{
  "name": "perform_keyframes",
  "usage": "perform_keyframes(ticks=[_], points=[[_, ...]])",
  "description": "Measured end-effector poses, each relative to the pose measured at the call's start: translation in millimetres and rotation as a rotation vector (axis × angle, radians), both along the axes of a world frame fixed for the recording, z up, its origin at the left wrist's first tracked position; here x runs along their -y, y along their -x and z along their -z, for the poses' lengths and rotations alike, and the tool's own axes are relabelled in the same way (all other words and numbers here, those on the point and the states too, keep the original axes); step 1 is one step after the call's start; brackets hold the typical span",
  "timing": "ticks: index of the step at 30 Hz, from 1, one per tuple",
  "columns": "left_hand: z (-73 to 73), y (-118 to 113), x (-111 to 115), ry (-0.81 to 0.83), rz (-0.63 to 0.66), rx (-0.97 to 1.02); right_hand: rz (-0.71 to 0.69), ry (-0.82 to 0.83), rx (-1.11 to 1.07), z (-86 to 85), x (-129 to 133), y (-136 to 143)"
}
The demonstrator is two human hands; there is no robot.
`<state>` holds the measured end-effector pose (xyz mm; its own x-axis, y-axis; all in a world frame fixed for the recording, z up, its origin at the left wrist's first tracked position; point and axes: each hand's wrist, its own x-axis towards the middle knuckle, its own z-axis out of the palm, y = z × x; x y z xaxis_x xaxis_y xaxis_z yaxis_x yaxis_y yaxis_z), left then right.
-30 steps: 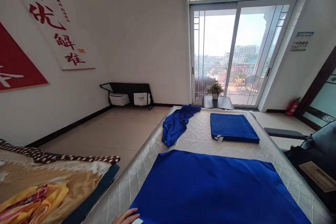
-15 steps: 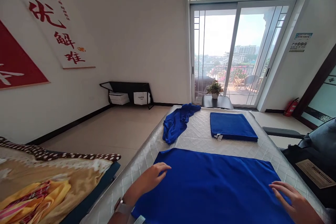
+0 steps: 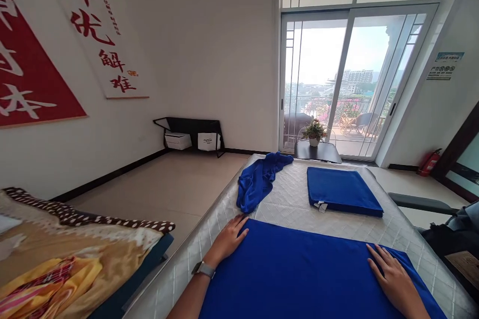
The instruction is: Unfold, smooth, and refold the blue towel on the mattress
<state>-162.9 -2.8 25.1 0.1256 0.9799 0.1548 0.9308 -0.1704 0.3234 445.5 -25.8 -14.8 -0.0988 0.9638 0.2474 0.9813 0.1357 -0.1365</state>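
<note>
A smooth blue cloth (image 3: 299,274) lies spread over the near part of a white quilted mattress (image 3: 284,202). My left hand (image 3: 228,240) rests at the cloth's far left corner, fingers apart, with a watch on the wrist. On the right side, near the far edge, my right hand (image 3: 391,274) lies flat with its fingers spread. Beyond the cloth sit a folded blue stack (image 3: 342,189) with a white tag at its near edge and, to its left, a crumpled blue cloth (image 3: 258,184).
At the left is another bed (image 3: 123,254) with a yellow cloth (image 3: 56,284) on it. A potted plant (image 3: 314,132) stands on a dark chair (image 3: 318,151) past the mattress. Dark bags (image 3: 452,239) are at the right, and a black rack (image 3: 192,129) stands by the wall.
My left hand has moved forward to the cloth's far corner. My right hand has come inward from the right edge and down flat. The cloth looks smoother, and the view has turned left.
</note>
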Motion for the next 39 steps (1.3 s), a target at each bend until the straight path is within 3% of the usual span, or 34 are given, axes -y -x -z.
perform_keyframes(ticks=[4, 10, 13, 18, 20, 21, 25, 28, 31, 35, 39], points=[[10.9, 3, -5, -0.026, 0.027, -0.071, 0.033, 0.011, 0.064, 7.5, -3, -5], [14.9, 4, -3, -0.061, 0.026, -0.086, 0.067, 0.090, 0.170, 9.6, 1, -34], [13.8, 4, -2, -0.107, 0.016, -0.079, 0.144, 0.109, 0.154, -1.6, 0, -43], [7.9, 1, 0, -0.141, 0.001, -0.067, 0.454, 0.182, 0.187, -35.9, -7, -29], [5.8, 0, 1, -0.142, -0.005, -0.058, 0.483, 0.144, 0.233, -54.2, -6, 1], [5.2, -1, 2, -0.140, -0.008, -0.056, 0.430, 0.098, 0.251, -63.8, -5, 23], [6.3, -2, 2, -0.127, -0.017, -0.070, 0.030, 0.040, 0.186, -95.0, 7, 159], [10.6, 0, 1, -0.123, -0.016, -0.087, -0.303, 0.086, 0.035, -102.8, 18, 274], [16.2, 3, 1, -0.130, 0.002, -0.104, -0.484, 0.133, -0.085, -97.1, 21, 359], [22.5, 8, 1, -0.116, 0.008, -0.132, -0.523, 0.212, -0.145, -79.9, 12, 412], [26.7, 9, 0, -0.119, 0.006, -0.131, -0.509, 0.221, -0.164, -66.9, 3, 414]])
